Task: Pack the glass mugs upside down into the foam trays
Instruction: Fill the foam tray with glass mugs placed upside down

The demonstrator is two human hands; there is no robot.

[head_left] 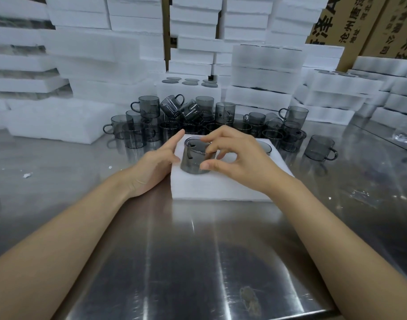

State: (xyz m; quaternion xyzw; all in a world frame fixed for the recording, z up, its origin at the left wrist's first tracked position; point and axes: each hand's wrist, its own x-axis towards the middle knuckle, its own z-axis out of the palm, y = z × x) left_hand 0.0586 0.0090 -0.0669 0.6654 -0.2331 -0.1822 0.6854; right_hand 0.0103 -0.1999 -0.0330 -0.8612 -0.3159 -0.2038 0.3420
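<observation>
On the steel table (197, 250), the left hand (156, 165) lies with straight fingers along the left edge of the foam tray (221, 188). To its right, the right hand (239, 155) pinches an upside-down glass mug (193, 162) seated in the tray, thumb on its near wall and fingers curled over its base. Beyond the right hand a second mug (266, 147) sits in the tray, then a heap of loose mugs (186, 118), stacked foam trays (105, 54) and cardboard boxes (359, 24).

Left grip (151, 167) and right grip (241, 158) slim-fingered, short-nailed, on bare forearms (71, 234)
</observation>
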